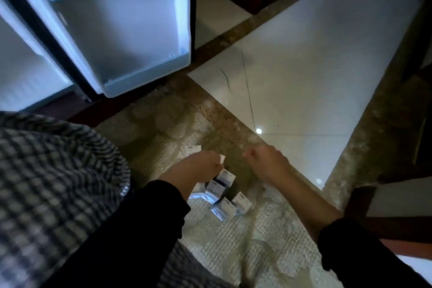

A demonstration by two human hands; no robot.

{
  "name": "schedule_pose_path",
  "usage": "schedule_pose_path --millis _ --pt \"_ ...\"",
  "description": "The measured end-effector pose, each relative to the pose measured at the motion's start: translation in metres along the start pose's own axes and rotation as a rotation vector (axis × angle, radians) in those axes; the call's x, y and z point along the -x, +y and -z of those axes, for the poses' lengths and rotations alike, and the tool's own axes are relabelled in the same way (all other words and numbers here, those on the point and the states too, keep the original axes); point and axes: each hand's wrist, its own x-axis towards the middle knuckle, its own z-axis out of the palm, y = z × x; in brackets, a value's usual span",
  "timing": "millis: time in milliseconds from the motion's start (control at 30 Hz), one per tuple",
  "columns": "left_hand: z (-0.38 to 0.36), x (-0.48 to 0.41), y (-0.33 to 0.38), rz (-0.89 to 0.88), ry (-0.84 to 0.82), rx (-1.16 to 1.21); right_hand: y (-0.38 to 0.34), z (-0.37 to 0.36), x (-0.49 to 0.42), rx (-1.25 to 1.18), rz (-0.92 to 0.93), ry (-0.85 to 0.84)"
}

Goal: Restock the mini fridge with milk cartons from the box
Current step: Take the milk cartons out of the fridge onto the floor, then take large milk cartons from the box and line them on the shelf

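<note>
Head view, looking down at the floor in front of an open appliance. The white mini fridge [25,70] stands at upper left, its door [121,30] swung out toward the viewer, with the moulded white door shelf [145,75] bare at its lower edge.

The left hand [201,165], reaching from a black sleeve [131,229], has its fingers [216,167] curled round a small white milk carton [194,149]. The carton's pale edges show on either side of the hand, above the rug.

The right hand [265,159] hangs just beside the left. Its fingers are curled inward with nothing visible in them, though motion blur softens the detail.

Directly below the left hand, a cluster of small white-and-blue milk cartons [225,208] sits packed together on the pale woven rug [233,252]. Whether a box encloses them cannot be told.

A grey-and-white checked cloth [51,182] fills the lower left. Glossy white floor tiles [322,61], edged by a brown stone strip [224,40], lie beyond the rug. Dark wooden furniture [395,224] borders the right.
</note>
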Motion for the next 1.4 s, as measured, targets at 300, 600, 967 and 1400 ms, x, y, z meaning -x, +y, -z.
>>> schedule_pose_path --millis 300,600,967,1400 --pt "0.142 0.099 -0.066 0.011 0.347 -0.084 -0.142 0.077 -0.005 0.254 0.355 0.084" --pt "0.194 0.245 -0.168 0.199 0.542 -0.084 -0.314 0.092 0.029 0.447 0.756 0.197" --pt "0.134 0.417 -0.279 0.599 0.705 0.103 -0.496 0.018 0.124 0.401 1.236 -0.019" --pt "-0.085 0.530 -0.352 0.953 0.625 0.546 -0.599 -0.159 0.254 0.802 1.488 -0.515"
